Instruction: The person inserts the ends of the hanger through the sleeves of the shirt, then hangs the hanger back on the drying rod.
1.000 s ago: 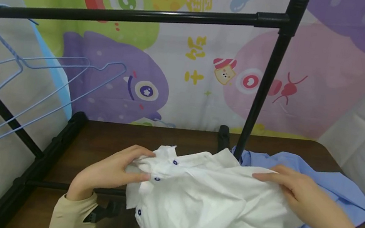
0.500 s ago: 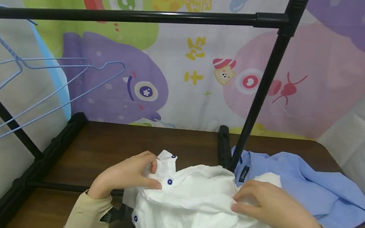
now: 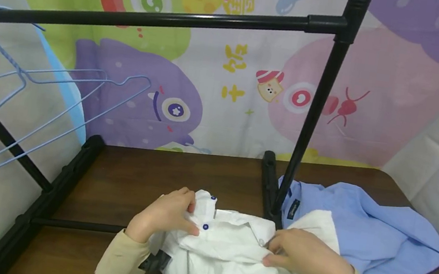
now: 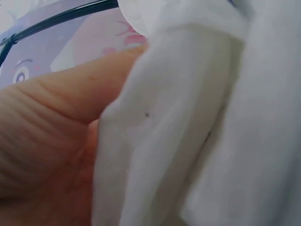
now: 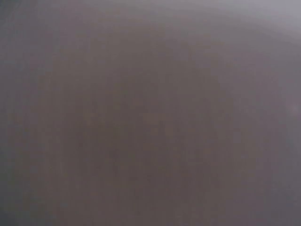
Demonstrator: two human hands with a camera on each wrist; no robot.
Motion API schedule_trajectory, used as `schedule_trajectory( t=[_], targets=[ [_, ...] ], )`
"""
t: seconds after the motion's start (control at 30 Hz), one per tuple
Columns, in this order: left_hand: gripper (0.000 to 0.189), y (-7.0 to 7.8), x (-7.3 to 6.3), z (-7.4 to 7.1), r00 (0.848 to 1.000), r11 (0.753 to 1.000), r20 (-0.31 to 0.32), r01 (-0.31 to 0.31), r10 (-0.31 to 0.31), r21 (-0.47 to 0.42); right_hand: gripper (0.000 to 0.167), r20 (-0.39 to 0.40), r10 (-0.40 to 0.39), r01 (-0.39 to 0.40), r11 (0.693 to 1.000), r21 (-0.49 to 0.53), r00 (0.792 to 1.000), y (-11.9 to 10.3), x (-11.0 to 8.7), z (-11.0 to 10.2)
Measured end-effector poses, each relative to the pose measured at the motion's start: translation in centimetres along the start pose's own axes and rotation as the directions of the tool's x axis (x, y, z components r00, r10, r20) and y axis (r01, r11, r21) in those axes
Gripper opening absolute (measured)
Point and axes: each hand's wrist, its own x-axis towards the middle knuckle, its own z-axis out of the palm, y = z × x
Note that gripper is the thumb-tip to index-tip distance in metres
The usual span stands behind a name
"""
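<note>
A white shirt (image 3: 223, 259) with dark blue buttons lies bunched at the front of the table. My left hand (image 3: 166, 216) grips its buttoned edge near the collar, thumb in front and fingers behind the cloth. In the left wrist view, white cloth (image 4: 155, 122) hangs in folds against the left thumb side (image 4: 56, 103). Across from it, my right hand (image 3: 308, 257) pinches the opposite side of the shirt by the collar, and a white flap sticks up behind the knuckles. The right wrist view is only a dark blur.
A light blue shirt (image 3: 362, 232) with a dark label lies on the brown table (image 3: 147, 169) at the right. A black rack (image 3: 202, 22) spans the scene, its post (image 3: 316, 108) standing behind the right hand. Blue wire hangers (image 3: 22, 72) hang at the left.
Both hands have come lower and closer together with the white shirt. The right hand has moved left from the sleeve side to the collar area, uncovering more of the blue shirt.
</note>
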Motion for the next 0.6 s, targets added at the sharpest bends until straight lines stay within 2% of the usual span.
schedule_trajectory(
  t=[0.13,0.27,0.33,0.47,0.6],
  targets=[
    [0.04,0.0,-0.1,-0.2,1.0,1.0,0.01,-0.02,0.02,0.001,0.022,0.006,0.002,-0.002,1.0,-0.001,1.0,0.2,0.1,0.1],
    [0.036,-1.0,-0.3,-0.7,0.994,0.993,0.028,-0.104,0.105,-0.052,0.021,0.019,-0.021,0.021,1.0,0.003,1.0,0.4,0.1,-0.1],
    [0.033,-1.5,-0.5,-1.0,0.99,0.986,0.016,-0.136,0.138,-0.097,0.02,0.014,-0.027,0.027,1.0,0.017,1.0,0.4,0.0,-0.4],
    [0.031,-2.1,-0.4,-1.5,0.987,0.964,-0.08,-0.151,0.137,-0.22,0.018,-0.046,0.044,-0.044,0.999,0.006,0.998,0.4,-0.5,-1.3],
    [0.021,-2.1,0.3,-1.4,0.968,0.955,-0.228,-0.162,0.105,-0.247,0.024,-0.167,0.133,-0.133,0.991,0.009,0.977,0.4,-0.8,-2.0]
  ],
)
